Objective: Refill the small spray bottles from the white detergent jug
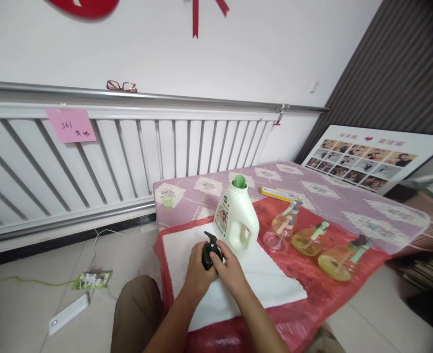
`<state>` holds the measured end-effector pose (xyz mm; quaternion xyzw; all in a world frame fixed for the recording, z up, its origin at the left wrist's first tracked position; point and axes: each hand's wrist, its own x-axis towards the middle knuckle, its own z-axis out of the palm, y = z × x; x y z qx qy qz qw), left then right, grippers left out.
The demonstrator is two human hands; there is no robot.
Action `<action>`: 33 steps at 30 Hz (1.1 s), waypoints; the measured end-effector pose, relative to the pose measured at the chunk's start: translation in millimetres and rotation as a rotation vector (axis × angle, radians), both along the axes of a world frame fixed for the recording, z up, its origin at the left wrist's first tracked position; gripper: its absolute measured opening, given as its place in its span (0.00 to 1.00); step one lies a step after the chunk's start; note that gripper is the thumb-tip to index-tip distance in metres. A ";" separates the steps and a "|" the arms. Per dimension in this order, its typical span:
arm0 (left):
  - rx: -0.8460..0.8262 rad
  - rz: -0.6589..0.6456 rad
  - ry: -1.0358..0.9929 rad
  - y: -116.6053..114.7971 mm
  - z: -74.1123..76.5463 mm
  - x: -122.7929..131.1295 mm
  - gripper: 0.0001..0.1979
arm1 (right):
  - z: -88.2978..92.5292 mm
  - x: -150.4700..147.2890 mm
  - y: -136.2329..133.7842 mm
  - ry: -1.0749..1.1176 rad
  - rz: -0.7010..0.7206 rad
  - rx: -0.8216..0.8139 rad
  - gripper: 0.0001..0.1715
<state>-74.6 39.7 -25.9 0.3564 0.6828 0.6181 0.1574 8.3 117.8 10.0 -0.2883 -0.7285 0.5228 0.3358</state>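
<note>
Between my hands is a small dark pump bottle (pixel 211 245) with a black pump head, held upright above the white cloth (pixel 278 284). My left hand (pixel 197 269) wraps its left side. On the right, my right hand (pixel 229 267) grips it with the thumb across the front. Just behind stands a pale green jug (pixel 242 215) with a handle and a printed label; its cap is off, and a green spout shows in its neck. How full the pump bottle is cannot be seen.
Several clear pump bottles, one with yellow liquid (pixel 306 242), stand on the red sheet (pixel 300 314) at right. A yellow box (pixel 278 194) lies behind them. A greenish cap (pixel 167 201) sits at the table's left corner. A power strip (pixel 91 280) and power bank (pixel 69 314) lie on the floor.
</note>
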 end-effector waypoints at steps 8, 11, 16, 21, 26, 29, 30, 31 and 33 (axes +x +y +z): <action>0.007 0.008 -0.012 -0.6 -1.9 -0.1 0.28 | 6.2 -6.2 -3.7 -0.045 -0.098 0.009 0.19; 0.013 0.006 -0.004 -0.4 -2.9 0.3 0.27 | 8.2 -6.4 -5.3 -0.051 -0.054 0.019 0.18; 0.009 0.012 -0.008 -1.5 -3.1 0.5 0.28 | 7.9 -11.8 -9.5 -0.081 -0.112 0.019 0.11; -0.056 -0.106 -0.147 -10.1 -11.2 -11.9 0.39 | 2.5 -14.4 -12.4 -0.070 -0.167 0.036 0.12; -0.118 -0.248 -0.179 -20.6 -26.9 -25.0 0.48 | -6.6 -6.0 -19.2 -0.033 -0.140 0.011 0.24; -0.165 -0.235 -0.138 -25.6 -29.9 -24.4 0.46 | -6.9 1.9 -22.8 0.004 -0.116 -0.009 0.22; -0.182 -0.230 -0.121 -27.7 -30.1 -23.3 0.45 | -5.2 5.2 -22.8 0.018 -0.102 -0.015 0.20; -0.201 -0.233 -0.105 -30.1 -30.2 -22.1 0.44 | -2.7 9.2 -22.2 0.033 -0.086 -0.021 0.18; -0.232 -0.255 -0.086 -35.8 -30.3 -19.7 0.43 | 4.5 19.4 -19.1 0.062 -0.038 -0.036 0.16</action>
